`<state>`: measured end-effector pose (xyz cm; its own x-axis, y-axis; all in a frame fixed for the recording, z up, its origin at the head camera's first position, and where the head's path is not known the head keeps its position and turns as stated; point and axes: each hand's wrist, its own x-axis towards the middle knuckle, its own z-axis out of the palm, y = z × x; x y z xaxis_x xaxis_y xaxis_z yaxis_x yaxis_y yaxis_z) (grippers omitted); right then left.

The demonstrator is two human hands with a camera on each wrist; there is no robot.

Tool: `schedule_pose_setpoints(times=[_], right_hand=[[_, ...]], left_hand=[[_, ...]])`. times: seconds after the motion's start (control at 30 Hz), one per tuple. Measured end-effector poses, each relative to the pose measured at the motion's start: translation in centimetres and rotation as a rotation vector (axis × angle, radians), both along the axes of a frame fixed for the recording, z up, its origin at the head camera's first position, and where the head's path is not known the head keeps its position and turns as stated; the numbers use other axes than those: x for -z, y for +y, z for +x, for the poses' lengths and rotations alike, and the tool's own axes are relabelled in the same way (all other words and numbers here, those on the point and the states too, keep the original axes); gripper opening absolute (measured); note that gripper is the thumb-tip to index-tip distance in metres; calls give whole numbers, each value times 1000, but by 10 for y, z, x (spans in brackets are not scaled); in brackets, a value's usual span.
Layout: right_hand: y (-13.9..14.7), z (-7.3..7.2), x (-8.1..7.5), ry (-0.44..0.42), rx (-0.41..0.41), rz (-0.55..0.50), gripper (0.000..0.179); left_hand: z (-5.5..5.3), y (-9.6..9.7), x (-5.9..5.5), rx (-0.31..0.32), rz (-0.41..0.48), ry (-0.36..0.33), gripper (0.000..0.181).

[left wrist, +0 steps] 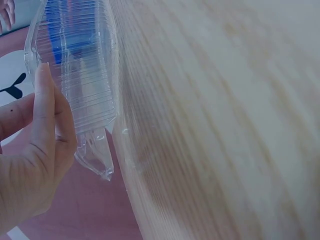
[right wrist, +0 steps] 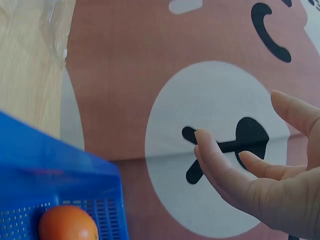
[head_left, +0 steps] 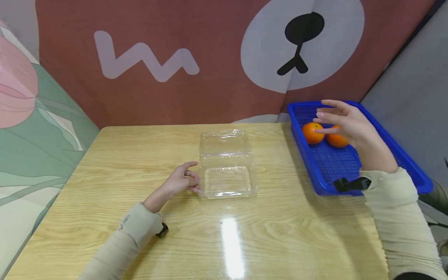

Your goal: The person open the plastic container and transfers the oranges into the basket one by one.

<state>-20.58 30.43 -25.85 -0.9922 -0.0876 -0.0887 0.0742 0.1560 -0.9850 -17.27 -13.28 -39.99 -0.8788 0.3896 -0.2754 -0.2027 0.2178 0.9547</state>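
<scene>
A clear plastic clamshell container (head_left: 229,181) lies on the table with its lid (head_left: 224,143) folded back toward the wall. At its left side is my left hand (head_left: 180,181), with loosely bent fingers and the fingertips right at the container's wall. The left wrist view shows one straight finger (left wrist: 44,92) overlapping the ribbed side of the container (left wrist: 80,75). Over the far part of a blue basket (head_left: 320,175), my right hand (head_left: 353,122) is raised with fingers spread and nothing in them. Below it, two oranges (head_left: 312,133) lie in the basket, one partly hidden by the hand.
The light wooden table (head_left: 280,233) meets a wall covering (head_left: 217,97) printed with a bear face at its far edge. A grey panel (head_left: 413,81) borders the basket on the right. Dark devices (head_left: 350,184) are worn at both wrists.
</scene>
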Motion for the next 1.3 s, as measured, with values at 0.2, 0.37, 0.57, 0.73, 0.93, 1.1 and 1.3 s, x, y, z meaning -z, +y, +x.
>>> schedule_pose_setpoints(times=[0.2,0.37,0.57,0.73,0.93,1.1,1.3], right_hand=[[-16,5,-1,8,-10,161,72],[-28,10,1,12,-39,177,70],[-37,14,4,34,-88,114,67],[-42,18,7,30,-122,149,64],[-50,22,14,11,-161,158,64],[-59,23,20,-12,-181,154,63],[-66,27,28,-3,-228,153,61]], left_hand=[[0,-1,-1,5,-10,0,64],[0,-1,-1,5,-10,-1,63],[0,0,-1,1,-3,1,63],[0,0,-1,1,-6,2,64],[-1,-1,-1,0,-1,1,64],[-1,-1,-1,-2,-3,1,64],[-1,-1,-1,-2,-6,2,63]])
